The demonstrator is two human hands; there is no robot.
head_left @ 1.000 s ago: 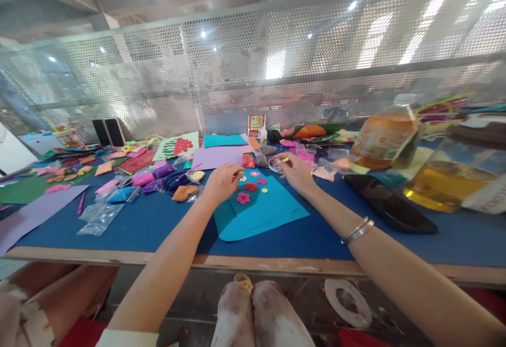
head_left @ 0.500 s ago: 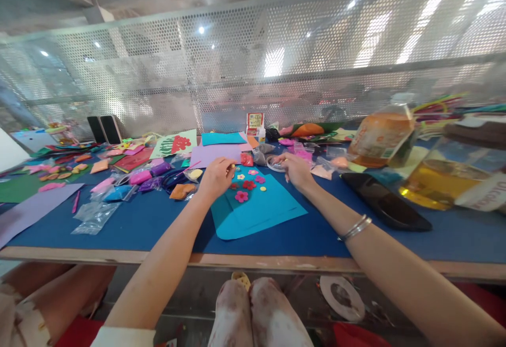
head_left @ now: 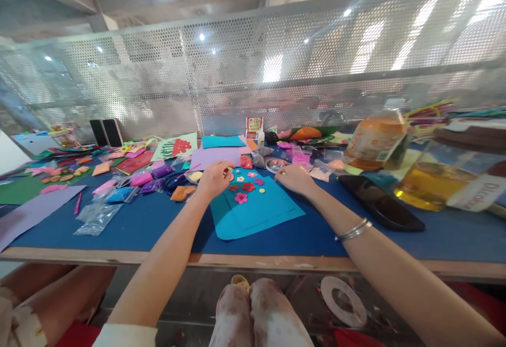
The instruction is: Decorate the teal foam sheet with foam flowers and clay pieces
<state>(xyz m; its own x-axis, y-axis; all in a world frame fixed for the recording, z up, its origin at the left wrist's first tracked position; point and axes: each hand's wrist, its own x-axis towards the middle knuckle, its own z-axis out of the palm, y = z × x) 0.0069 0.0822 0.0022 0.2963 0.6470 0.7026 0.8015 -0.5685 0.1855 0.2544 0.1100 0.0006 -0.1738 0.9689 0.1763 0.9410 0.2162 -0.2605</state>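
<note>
A teal felt sheet (head_left: 261,212) lies on the blue table (head_left: 158,225) in front of me. On its far end sit small felt flowers: a pink one (head_left: 241,198), a red one (head_left: 248,186) and a yellow dot (head_left: 262,190). My left hand (head_left: 214,179) hovers at the sheet's far left corner, fingers curled in a pinch on something too small to name. My right hand (head_left: 293,178) rests at the far right corner, fingers curled down; what it holds is hidden. A clear tape roll (head_left: 274,164) lies just beyond it.
Small bags of coloured pieces (head_left: 148,179) and a purple sheet (head_left: 35,215) lie to the left. A black tray (head_left: 381,211), an orange bottle (head_left: 375,136) and a jar of yellow liquid (head_left: 435,184) stand on the right. A perforated metal screen (head_left: 276,83) backs the table. Another person's leg (head_left: 47,294) is at lower left.
My right hand has come back from the tape roll and dropped to the sheet's far right corner. My left hand stays pinched at the far left corner.
</note>
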